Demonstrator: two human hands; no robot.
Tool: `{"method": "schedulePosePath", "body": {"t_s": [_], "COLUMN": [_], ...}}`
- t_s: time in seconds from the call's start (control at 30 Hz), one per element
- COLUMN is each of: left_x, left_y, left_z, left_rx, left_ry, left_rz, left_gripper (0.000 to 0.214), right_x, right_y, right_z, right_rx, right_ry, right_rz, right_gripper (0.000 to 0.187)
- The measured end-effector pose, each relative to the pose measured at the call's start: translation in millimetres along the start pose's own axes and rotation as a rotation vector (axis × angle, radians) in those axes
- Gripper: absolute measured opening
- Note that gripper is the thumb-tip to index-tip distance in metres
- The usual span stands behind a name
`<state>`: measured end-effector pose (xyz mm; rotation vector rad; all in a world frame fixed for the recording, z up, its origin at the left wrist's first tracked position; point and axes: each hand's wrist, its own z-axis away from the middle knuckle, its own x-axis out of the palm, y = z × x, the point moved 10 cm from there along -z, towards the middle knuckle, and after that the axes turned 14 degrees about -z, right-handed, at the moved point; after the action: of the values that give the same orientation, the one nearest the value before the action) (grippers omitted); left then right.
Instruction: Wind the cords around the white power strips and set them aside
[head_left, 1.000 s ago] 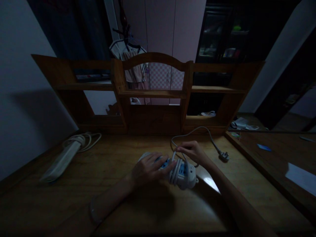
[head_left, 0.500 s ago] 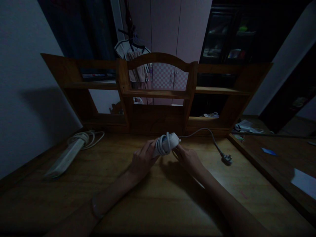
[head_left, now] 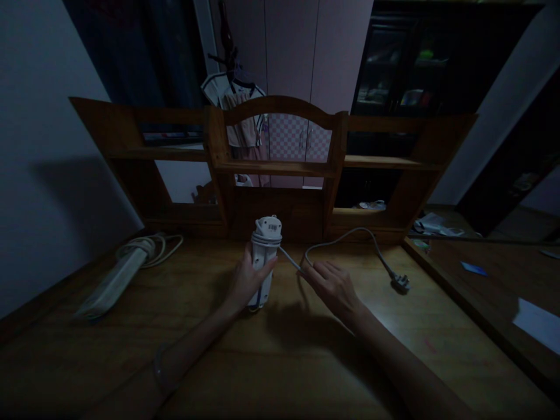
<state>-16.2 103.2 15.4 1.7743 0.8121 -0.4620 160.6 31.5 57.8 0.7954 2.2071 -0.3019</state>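
My left hand (head_left: 246, 281) grips a white power strip (head_left: 263, 244) and holds it upright on the wooden desk (head_left: 280, 356), with turns of its grey cord wound round the upper part. The loose cord (head_left: 350, 236) runs from the strip past my right hand (head_left: 332, 284) and arcs right to the plug (head_left: 401, 282) lying on the desk. My right hand rests low over the desk with its fingers stretched toward the cord beside the strip. Whether the fingertips pinch the cord is not clear in the dim light.
A second white power strip (head_left: 114, 281) with a coiled cord lies at the desk's left side by the wall. A wooden shelf unit (head_left: 280, 166) stands along the back edge. To the right is another wooden surface (head_left: 494, 280) with a blue card and white paper.
The strip went from lying flat under both hands to tilted, then stood upright in my left hand. My right hand came off the strip and now reaches toward the loose cord.
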Motion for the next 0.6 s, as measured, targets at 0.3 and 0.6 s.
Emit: {"method": "schedulePosePath", "body": {"t_s": [0.3, 0.6], "left_x": [8.9, 32.7], "left_y": [27.1, 58.9], "left_z": [12.3, 39.6], "left_rx": [0.249, 0.598], "left_ry": [-0.057, -0.167], "left_rz": [-0.562, -0.904], "left_gripper": [0.063, 0.074], "right_x": [0.5, 2.2], "right_y": [-25.9, -42.3], "right_z": [4.7, -1.2], "right_rx": [-0.144, -0.214], "right_ry": [-0.085, -0.136], "right_rz": [-0.011, -0.042], "right_gripper": [0.018, 0.011]}}
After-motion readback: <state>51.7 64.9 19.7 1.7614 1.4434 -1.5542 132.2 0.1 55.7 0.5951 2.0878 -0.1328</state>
